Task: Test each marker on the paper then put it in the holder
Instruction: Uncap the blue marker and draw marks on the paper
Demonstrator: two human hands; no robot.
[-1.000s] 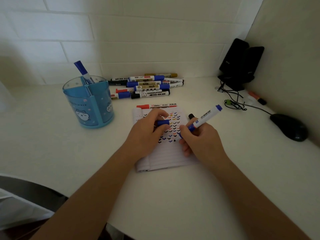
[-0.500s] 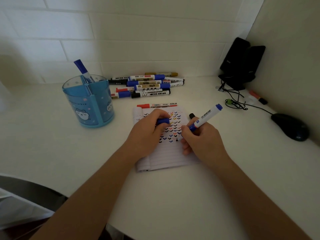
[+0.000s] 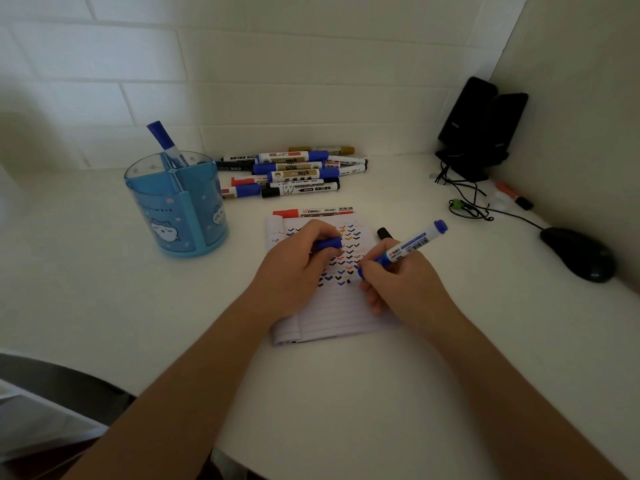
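Head view: the right hand grips the blue marker like a pen, tip down on the paper, probably touching, to draw a test tick. The left hand pinches the cap ready for recapping and steadies the paper. The holder waits far left.

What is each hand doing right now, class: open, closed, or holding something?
Left hand: closed, holding a blue marker cap.
Right hand: closed, gripping the uncapped blue marker, tip down at the paper.
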